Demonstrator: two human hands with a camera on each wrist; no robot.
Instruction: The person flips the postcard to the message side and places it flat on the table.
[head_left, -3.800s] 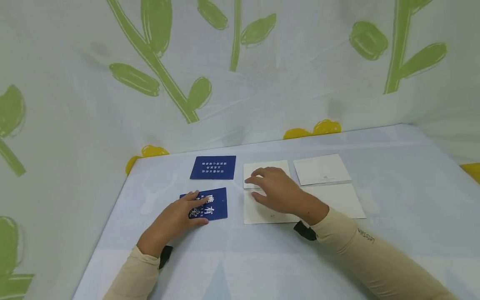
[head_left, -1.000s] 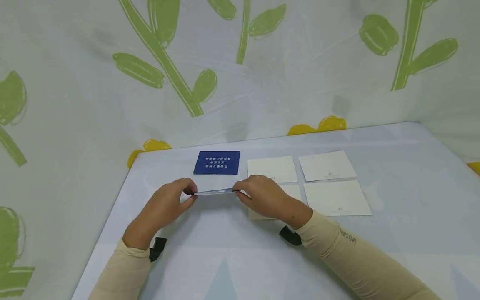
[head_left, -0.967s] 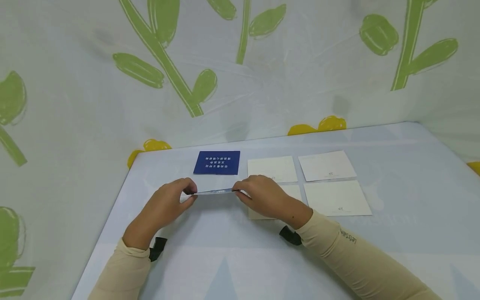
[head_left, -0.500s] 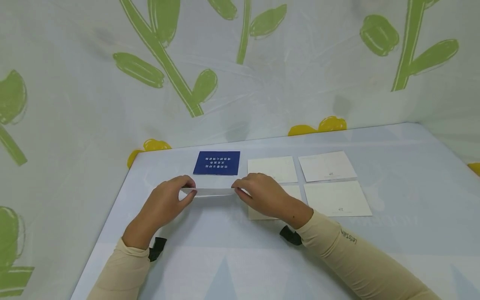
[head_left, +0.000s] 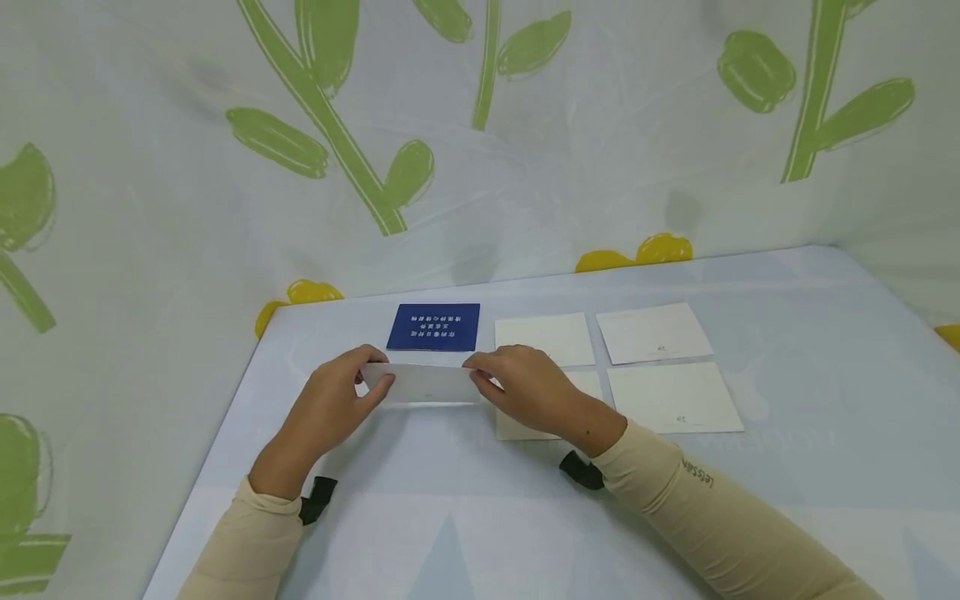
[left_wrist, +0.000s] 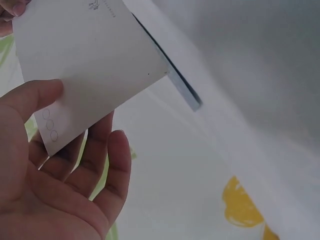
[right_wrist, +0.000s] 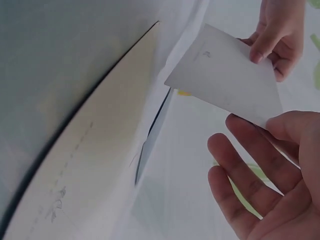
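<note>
Both hands hold one postcard (head_left: pixel 427 385) above the table, its white back tilted toward the head camera. At its left end my left hand (head_left: pixel 327 404) pinches it, thumb in front and fingers behind. My right hand (head_left: pixel 528 390) pinches the upper right corner between thumb and fingertips. In the left wrist view the postcard (left_wrist: pixel 90 55) shows a small printed mark and a row of circles near the left thumb. The right wrist view shows the same white side of the postcard (right_wrist: pixel 225 70), with the right hand's other fingers (right_wrist: pixel 245 185) spread below.
A dark blue card (head_left: pixel 433 327) with white characters lies behind the held postcard. To the right lie several white cards (head_left: pixel 675 397) in two rows, one partly hidden by the right hand. A patterned cloth wall (head_left: pixel 570 183) rises behind the table (head_left: pixel 480 517).
The blue-faced card under the left hand earlier was lifted with both hands. It has turned from nearly edge-on to show its white back. The right hand came over from the white cards.
</note>
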